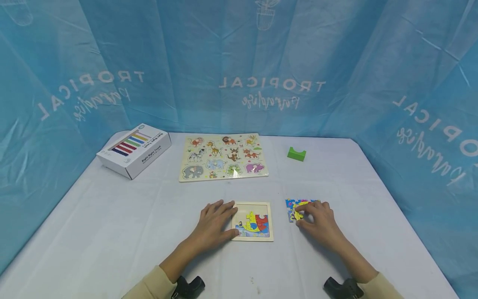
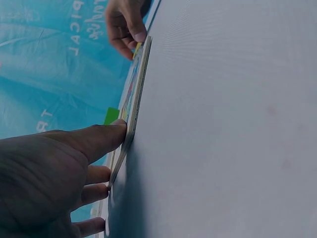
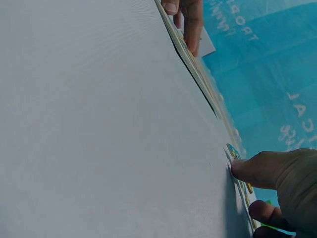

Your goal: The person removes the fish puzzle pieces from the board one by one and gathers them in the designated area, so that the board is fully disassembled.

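A square wooden jigsaw tray [image 1: 252, 204] lies on the table, partly filled with yellow, red and blue pieces. My left hand [image 1: 213, 226] rests at its left side, fingers spread, thumb [image 2: 106, 139] touching the rim. To the right of the tray is a small group of loose jigsaw pieces [image 1: 290, 203], mostly blue with yellow. Above them my right hand [image 1: 321, 224] pinches a yellow jigsaw piece [image 1: 297, 215] between thumb and fingers. That hand covers part of the group. In the left wrist view, a yellow edge shows under the right hand's fingertips.
Behind the tray lies an animal puzzle board [image 1: 224, 158]. A white box with coloured rows [image 1: 135, 150] stands at the back left, and a green notched block [image 1: 296, 154] sits at the back right. A blue curtain [image 1: 239, 54] hangs behind the white-covered table [image 1: 112, 232].
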`<state>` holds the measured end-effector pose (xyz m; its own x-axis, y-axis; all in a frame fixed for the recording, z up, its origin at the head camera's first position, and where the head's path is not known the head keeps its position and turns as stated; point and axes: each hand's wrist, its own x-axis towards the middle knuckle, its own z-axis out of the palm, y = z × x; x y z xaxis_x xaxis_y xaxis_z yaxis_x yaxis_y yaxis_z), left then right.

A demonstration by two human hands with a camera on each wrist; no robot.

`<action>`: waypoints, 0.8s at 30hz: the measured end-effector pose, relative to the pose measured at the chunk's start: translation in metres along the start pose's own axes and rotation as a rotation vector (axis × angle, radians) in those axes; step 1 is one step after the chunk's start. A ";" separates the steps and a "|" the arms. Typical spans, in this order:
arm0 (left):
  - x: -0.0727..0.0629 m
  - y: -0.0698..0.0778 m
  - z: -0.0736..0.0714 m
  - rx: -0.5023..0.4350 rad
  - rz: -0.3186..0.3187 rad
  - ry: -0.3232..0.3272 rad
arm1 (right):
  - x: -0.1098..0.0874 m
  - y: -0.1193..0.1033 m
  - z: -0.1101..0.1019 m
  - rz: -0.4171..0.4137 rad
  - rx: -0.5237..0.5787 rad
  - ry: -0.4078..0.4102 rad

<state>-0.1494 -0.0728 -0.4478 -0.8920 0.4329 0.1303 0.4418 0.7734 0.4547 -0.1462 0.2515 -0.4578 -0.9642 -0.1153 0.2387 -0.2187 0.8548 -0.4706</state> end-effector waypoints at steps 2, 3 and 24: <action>0.000 0.000 0.000 0.003 -0.002 -0.001 | 0.000 0.001 0.000 0.005 -0.002 -0.010; 0.000 0.000 0.000 0.004 -0.003 -0.002 | 0.000 0.002 0.000 0.005 -0.002 -0.013; 0.002 -0.001 0.001 0.018 -0.013 -0.011 | 0.001 -0.001 -0.001 0.036 0.012 -0.040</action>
<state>-0.1511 -0.0721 -0.4488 -0.8965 0.4279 0.1144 0.4319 0.7872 0.4402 -0.1468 0.2512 -0.4559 -0.9766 -0.1052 0.1874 -0.1855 0.8528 -0.4882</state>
